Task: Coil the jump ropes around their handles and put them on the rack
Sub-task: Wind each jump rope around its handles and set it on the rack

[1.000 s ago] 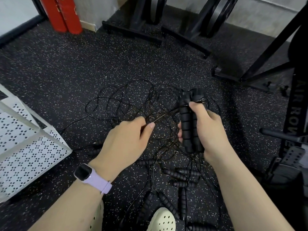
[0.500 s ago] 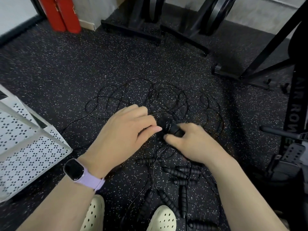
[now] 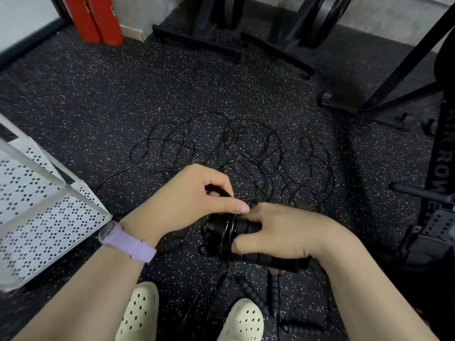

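My right hand (image 3: pixel 283 232) grips a pair of black foam jump rope handles (image 3: pixel 221 238) held together and lying sideways, with a few turns of thin black cord around them. My left hand (image 3: pixel 187 203) pinches that cord just above the handles, thumb and fingers curled on it. A tangle of thin black ropes (image 3: pixel 234 153) lies spread on the speckled floor beyond my hands. Several more black handles (image 3: pixel 246 291) lie on the floor below my hands, near my shoes. The white perforated rack (image 3: pixel 37 217) stands at the left.
Two pale perforated shoes (image 3: pixel 140 313) show at the bottom. Black equipment stands (image 3: pixel 209 45) and a dark frame (image 3: pixel 384 94) line the back and right. Red cylinders (image 3: pixel 96 18) stand at the back left. A rowing machine part (image 3: pixel 440 168) is at the right.
The handles went from upright in my right hand to lying sideways and lower. My left hand moved in over them with the cord, and turns of cord now wrap them.
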A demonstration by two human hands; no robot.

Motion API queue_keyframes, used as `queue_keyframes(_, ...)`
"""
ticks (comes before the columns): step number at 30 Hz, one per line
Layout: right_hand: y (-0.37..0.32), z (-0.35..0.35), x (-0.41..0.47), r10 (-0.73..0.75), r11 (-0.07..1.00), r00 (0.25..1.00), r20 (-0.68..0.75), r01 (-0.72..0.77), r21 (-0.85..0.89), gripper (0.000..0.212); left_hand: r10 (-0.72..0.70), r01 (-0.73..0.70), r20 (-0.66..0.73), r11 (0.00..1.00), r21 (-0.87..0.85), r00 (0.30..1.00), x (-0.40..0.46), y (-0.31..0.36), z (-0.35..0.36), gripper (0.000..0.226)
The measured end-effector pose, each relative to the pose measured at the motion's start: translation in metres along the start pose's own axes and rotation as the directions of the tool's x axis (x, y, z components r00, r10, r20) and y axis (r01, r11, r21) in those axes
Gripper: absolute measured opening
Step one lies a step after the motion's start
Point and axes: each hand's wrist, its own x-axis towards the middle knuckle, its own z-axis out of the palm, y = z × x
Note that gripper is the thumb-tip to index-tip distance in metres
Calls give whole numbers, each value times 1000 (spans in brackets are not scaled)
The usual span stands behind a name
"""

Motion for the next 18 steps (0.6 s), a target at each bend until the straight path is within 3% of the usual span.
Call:
queue_keyframes(4,-3,1,-3,-60,985,996,70,47,167,18,-24,32,89,996,-86,996,5,-6,-5,45)
queue_keyframes(8,-5,-1,-6,-125,954,989,84,97,285,53,-7,19,74,988,-156,997,5,-6,-6,46)
queue_keyframes(11,-4,1,-5,-96,985,994,54,87,148,68,7,4,74,989,-149,997,5,-5,-2,43)
queue_keyframes(13,-1,3,-3,-78,994,997,19,77,80,61,-10,20,77,992,-122,997,6,-4,2,42)
queue_keyframes(18,7,-2,-4,-114,960,993,9,108,258,36,-35,37,19,989,-144,999,7,-7,3,56)
